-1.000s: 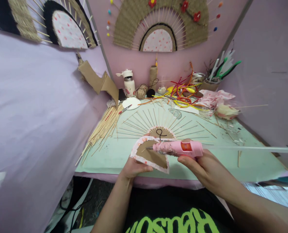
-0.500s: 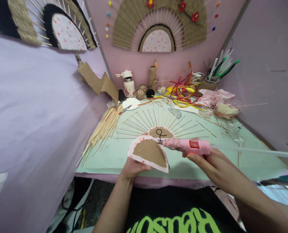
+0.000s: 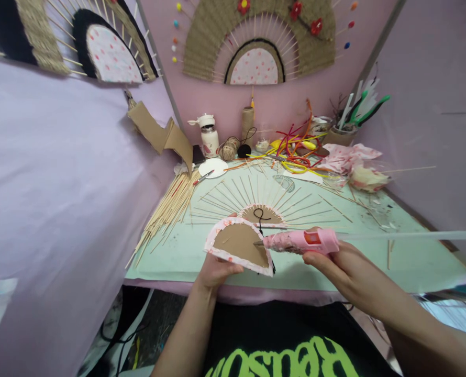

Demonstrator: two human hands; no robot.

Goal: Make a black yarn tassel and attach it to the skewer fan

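Gripping the pink glue gun in your right hand, you've got its nozzle at the cardboard half-disc, clasped in your left hand above the table, just before the stick fan.

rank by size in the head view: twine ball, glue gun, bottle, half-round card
1. Half-round card and glue gun, unsure: card broader, gun longer
2. Bottle
3. Twine ball

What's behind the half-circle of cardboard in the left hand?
Past the cardboard half-circle, you can see green tabletop and a stick fan. A bit of the left hand peeks over the half-circle's top edge. Its other fingers and the half-circle's back are covered.
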